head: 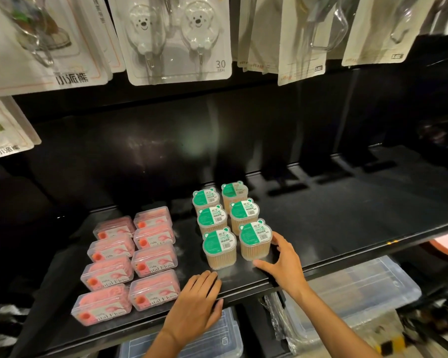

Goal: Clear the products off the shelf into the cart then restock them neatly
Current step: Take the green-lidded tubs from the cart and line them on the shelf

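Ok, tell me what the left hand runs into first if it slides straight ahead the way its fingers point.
Most likely the front-left toothpick tub: the left hand lies flat on the shelf, fingers aimed at its base. Depth is hard to judge.

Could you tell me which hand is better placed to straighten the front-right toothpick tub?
Right. The right hand already cups the front-right toothpick tub, while the left hand lies flat on the shelf edge.
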### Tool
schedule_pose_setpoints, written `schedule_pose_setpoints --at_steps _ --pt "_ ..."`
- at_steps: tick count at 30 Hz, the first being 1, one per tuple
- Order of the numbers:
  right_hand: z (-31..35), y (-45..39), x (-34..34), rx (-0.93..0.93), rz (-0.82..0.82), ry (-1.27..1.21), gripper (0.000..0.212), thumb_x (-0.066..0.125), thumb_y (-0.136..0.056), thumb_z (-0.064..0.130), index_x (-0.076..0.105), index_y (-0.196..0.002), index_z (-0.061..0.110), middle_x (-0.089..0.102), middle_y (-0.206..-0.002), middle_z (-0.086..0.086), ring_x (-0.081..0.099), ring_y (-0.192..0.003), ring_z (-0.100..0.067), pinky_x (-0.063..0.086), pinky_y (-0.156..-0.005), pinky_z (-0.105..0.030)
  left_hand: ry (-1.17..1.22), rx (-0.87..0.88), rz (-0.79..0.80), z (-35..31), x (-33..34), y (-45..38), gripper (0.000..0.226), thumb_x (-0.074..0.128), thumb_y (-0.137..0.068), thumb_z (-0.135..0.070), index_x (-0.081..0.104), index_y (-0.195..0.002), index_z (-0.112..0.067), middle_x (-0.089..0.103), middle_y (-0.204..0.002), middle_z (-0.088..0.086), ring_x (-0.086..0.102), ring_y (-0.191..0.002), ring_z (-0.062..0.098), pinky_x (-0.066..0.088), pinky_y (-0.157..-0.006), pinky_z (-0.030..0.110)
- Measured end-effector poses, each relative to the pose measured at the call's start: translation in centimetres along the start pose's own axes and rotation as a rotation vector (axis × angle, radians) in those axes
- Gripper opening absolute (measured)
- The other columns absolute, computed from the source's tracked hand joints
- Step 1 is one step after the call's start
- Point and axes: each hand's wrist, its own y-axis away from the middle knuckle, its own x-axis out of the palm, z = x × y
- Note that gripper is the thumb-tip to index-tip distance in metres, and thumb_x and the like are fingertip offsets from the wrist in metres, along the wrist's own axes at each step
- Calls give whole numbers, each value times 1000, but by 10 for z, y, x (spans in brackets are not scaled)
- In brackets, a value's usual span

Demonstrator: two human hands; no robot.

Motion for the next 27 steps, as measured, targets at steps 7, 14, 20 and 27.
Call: schedule_pose_setpoints --at_steps 7,14,20,27 --pt "-14 54 -58 -178 -112 138 31 59 -88 43 55 -115 29 57 -112 15 50 -108 7 40 -93 -13 158 -40 -228 -22 4 -8 37 45 -92 -30 71 -102 -5 67 -108 10 60 -101 20 42 -97 29" --pt "-68 120 -180 -221 -159 538 37 36 -96 53 57 -113 27 58 -111 14 56 -105 -7 44 -89 -21 441 147 -148 -173 17 -100 39 51 -87 -38 62 -116 -14 59 -125 0 49 -118 12 36 -102 27" --pt "-108 206 -305 5 -365 520 55 31 -91 65 52 -127 30 50 -128 16 44 -122 -3 40 -104 -30 638 258 2 -344 31 -158 72 26 -89 -69 46 -137 -18 37 -144 -13 30 -134 3 27 -110 24" --pt "-161 304 -441 183 -536 508 53 35 -89 68 40 -133 40 44 -137 17 38 -131 -6 31 -109 -26 750 427 131 -527 46 -191 58 35 -85 -67 34 -136 -39 29 -141 -23 26 -132 -5 16 -110 12"
